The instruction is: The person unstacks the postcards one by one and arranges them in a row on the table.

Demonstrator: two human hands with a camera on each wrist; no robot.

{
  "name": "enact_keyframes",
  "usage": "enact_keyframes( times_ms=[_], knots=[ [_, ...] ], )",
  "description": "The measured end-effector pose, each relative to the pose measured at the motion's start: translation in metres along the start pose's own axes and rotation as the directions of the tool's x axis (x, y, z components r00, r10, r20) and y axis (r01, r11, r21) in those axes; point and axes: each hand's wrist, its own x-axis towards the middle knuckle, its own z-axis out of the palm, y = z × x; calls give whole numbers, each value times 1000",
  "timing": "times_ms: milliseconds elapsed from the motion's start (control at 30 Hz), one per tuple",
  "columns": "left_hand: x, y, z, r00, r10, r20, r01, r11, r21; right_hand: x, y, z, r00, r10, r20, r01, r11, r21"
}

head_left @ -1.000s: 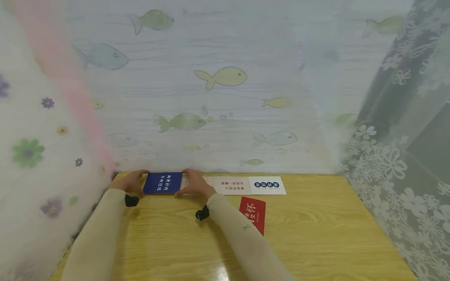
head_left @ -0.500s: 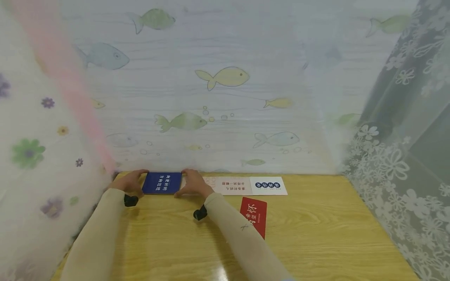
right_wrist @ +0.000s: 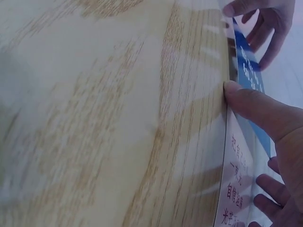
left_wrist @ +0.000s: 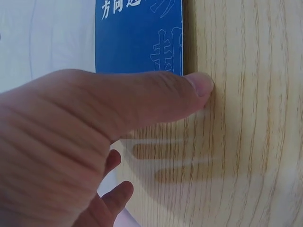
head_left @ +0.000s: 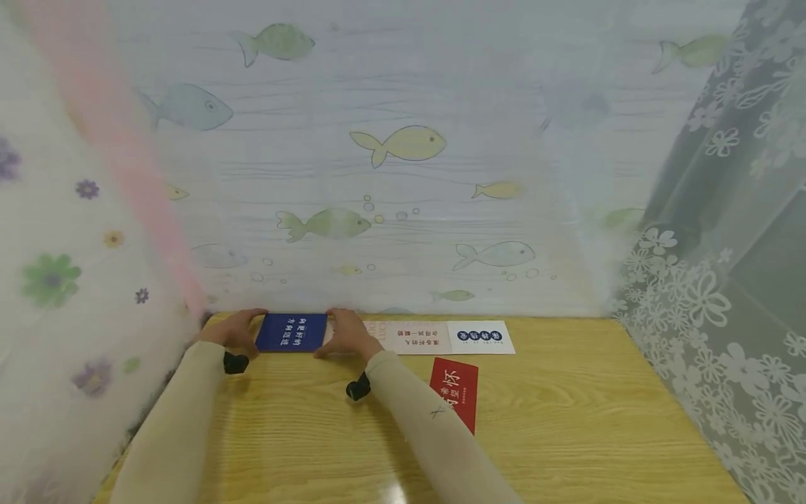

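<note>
A blue card (head_left: 292, 332) with white characters lies at the left end of a row along the table's far edge. My left hand (head_left: 234, 330) holds its left end, the thumb (left_wrist: 156, 92) reaching across that end to the near edge. At the other end my right hand (head_left: 349, 333) grips it, fingers at the far side and thumb (right_wrist: 244, 99) at the near edge. Under and beside the right hand run pale pink cards (head_left: 422, 338) with red characters, partly hidden. A white card (head_left: 481, 337) with blue circles closes the row on the right.
A red card (head_left: 462, 392) lies slightly askew nearer the front, partly covered by the right sleeve (head_left: 434, 427). Behind the wooden table (head_left: 598, 420) hangs a fish-patterned cloth (head_left: 403, 210). Flowered fabric (head_left: 75, 280) borders the left side, and a lace curtain (head_left: 711, 308) the right.
Both hands stay at the ends of the blue card, with hardly any movement. The whole head view has shifted very slightly; the other cards lie as before.
</note>
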Motion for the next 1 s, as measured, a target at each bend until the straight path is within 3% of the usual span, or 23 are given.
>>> enact_keyframes(
  times_ms=[267, 400, 533, 633, 733, 833, 900, 1000],
  knots=[
    [-6, -2, -1, 1000, 9, -7, -9, 1000, -3, -10, 6, -4, 1000, -24, -2, 24, 1000, -9],
    [-14, -4, -2, 991, 84, -106, -85, 996, -11, -18, 8, -10, 996, -89, -30, 89, 996, -16],
    [-24, -2, 3, 965, 158, -207, -155, 987, 30, -35, 4, -23, 980, -179, -81, 176, 983, -46],
    [-37, 7, 10, 933, 244, -265, -227, 970, 93, -55, -2, -42, 954, -263, -143, 250, 963, -103],
    [-52, 21, 19, 868, 369, -333, -315, 926, 207, -81, -7, -65, 914, -351, -206, 321, 933, -165],
    [-67, 38, 31, 802, 457, -384, -353, 882, 313, -111, -5, -88, 885, -388, -257, 357, 920, -161],
    [-75, 49, 42, 786, 475, -396, -355, 871, 339, -132, 2, -100, 883, -373, -286, 354, 928, -118],
    [-87, 63, 60, 779, 487, -394, -378, 867, 324, -161, 18, -111, 903, -303, -305, 309, 951, -31]
  ],
)
